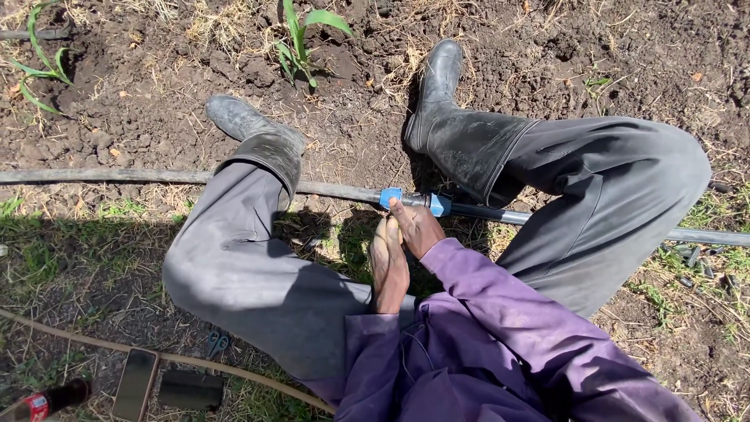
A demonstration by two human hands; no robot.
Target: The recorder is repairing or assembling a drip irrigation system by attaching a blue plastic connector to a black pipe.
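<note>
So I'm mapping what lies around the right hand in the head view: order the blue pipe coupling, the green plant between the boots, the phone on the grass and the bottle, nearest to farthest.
From the right hand:
1. Blue pipe coupling, touching the fingertips, between the knees.
2. Green plant, beyond the pipe, between the boots.
3. Phone, lower left on the grass.
4. Bottle, at the bottom left corner.

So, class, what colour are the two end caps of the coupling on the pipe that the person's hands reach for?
Blue: both end caps of the coupling joining the black pipe are blue, shown best in the head view.
</note>
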